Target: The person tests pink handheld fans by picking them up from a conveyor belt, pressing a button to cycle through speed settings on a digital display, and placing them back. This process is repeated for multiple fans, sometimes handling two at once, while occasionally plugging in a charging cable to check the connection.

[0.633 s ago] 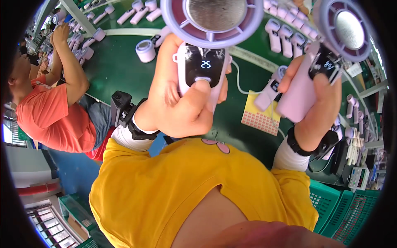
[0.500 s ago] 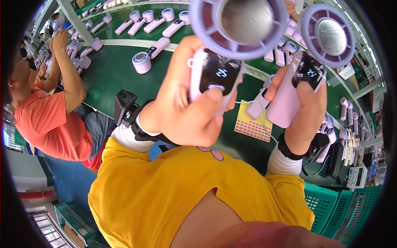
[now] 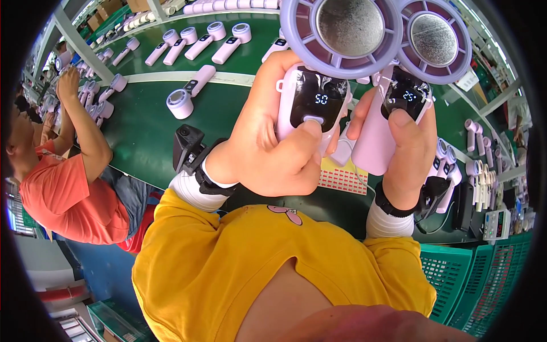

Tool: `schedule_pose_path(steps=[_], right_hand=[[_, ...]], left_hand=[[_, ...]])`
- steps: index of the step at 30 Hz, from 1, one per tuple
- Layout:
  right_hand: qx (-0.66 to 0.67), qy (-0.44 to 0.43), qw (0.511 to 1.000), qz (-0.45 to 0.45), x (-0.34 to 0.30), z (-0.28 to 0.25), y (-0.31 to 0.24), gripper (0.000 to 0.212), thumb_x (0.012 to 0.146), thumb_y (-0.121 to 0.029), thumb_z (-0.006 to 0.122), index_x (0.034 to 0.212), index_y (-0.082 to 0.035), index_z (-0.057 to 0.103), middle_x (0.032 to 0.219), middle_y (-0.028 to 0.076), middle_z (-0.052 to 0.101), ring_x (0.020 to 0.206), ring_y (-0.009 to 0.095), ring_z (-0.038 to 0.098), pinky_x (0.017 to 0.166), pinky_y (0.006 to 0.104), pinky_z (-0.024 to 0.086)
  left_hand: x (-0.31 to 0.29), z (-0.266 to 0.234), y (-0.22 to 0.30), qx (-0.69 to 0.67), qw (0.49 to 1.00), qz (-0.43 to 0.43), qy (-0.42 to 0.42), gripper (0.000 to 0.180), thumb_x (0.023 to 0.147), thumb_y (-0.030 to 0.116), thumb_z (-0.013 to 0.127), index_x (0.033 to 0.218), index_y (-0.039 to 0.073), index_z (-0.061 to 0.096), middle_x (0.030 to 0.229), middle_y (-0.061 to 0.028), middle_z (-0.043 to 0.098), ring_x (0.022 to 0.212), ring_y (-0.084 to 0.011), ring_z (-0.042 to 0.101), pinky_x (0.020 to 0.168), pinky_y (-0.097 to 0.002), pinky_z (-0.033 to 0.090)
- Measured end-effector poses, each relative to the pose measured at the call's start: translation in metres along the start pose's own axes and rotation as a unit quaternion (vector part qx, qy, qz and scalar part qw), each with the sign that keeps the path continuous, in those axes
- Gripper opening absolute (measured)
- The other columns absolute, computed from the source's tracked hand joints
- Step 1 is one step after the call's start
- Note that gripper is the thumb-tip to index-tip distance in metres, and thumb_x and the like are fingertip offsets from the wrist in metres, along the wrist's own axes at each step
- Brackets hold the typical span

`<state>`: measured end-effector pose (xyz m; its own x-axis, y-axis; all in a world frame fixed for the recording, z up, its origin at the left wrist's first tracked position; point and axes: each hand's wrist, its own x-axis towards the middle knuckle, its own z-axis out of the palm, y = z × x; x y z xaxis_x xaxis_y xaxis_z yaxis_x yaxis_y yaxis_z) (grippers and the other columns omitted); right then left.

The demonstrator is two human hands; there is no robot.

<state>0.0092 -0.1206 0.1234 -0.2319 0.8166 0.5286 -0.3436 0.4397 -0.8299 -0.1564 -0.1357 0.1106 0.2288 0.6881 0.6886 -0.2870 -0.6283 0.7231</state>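
Note:
My left hand (image 3: 268,151) is wrapped round a pale purple handheld fan (image 3: 319,94), with the thumb at the button below its lit black display. A second handheld fan (image 3: 369,137) of the same kind is gripped by my right hand (image 3: 411,151), whose thumb presses the lower part of its display. Both fans are held up above the table, round heads at the top with silver discs in their centres. The left fan's head partly covers the right one's edge. Clear film with shiny creases lies over both displays.
Beneath my hands, a yellow sheet with red marks (image 3: 342,179) lies on the green table (image 3: 142,134). One fan (image 3: 181,104) lies at left, with several behind it. A co-worker in an orange shirt (image 3: 74,194) sits at left. Green baskets (image 3: 447,273) stand at lower right.
The two fans have come closer together, and their heads now overlap in view. Both displays read differently and look sharper. The view has shifted slightly.

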Motion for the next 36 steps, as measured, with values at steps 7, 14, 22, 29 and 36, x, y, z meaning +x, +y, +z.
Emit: schedule_pose_path(steps=[7,14,22,29,36], right_hand=[[-0.003,-0.003,1.0,-0.001,0.0,0.001,0.002,0.04,0.081,-0.018,0.052,0.111,0.002,0.036,0.082,0.014,0.055,0.062,0.017,0.056,0.054,0.0263,0.046],[0.008,-0.025,1.0,0.001,0.002,-0.001,0.006,0.04,0.081,-0.019,0.052,0.111,0.001,0.035,0.083,0.014,0.055,0.062,0.018,0.056,0.054,0.0269,0.046],[0.026,-0.051,0.998,-0.006,0.001,-0.001,0.009,0.038,0.082,-0.02,0.052,0.11,0.001,0.035,0.084,0.014,0.055,0.063,0.019,0.056,0.054,0.0274,0.046],[0.024,-0.048,0.999,-0.007,0.002,0.003,0.01,0.039,0.083,-0.023,0.052,0.11,0.001,0.036,0.084,0.014,0.055,0.063,0.02,0.056,0.053,0.0281,0.046],[0.037,-0.064,0.997,0.008,0.002,-0.003,0.014,0.044,0.086,-0.036,0.043,0.109,0.001,0.037,0.082,0.013,0.055,0.062,0.018,0.056,0.053,0.0268,0.045]], left_hand=[[0.001,0.001,-0.002,-0.01,1.0,-0.004,0.006,0.056,0.074,0.013,0.039,0.123,-0.001,0.018,0.096,-0.0191,0.047,0.06,-0.0202,0.052,0.052,-0.0282,0.043],[0.001,0.0,-0.006,-0.017,0.999,0.029,-0.004,0.056,0.075,0.013,0.038,0.124,-0.001,0.016,0.097,-0.0195,0.046,0.061,-0.0205,0.052,0.053,-0.0282,0.043],[0.0,0.002,-0.004,-0.05,0.999,0.012,0.003,0.056,0.074,0.011,0.037,0.124,0.0,0.016,0.097,-0.0198,0.046,0.062,-0.0208,0.052,0.054,-0.029,0.043],[0.001,-0.001,0.0,-0.036,0.999,0.022,-0.01,0.054,0.074,0.011,0.038,0.123,0.0,0.018,0.096,-0.0194,0.046,0.062,-0.0208,0.052,0.055,-0.0296,0.043],[0.001,-0.001,-0.001,-0.045,0.999,0.011,-0.006,0.051,0.077,0.014,0.039,0.122,-0.001,0.02,0.096,-0.0183,0.046,0.062,-0.0202,0.052,0.055,-0.0293,0.043]])
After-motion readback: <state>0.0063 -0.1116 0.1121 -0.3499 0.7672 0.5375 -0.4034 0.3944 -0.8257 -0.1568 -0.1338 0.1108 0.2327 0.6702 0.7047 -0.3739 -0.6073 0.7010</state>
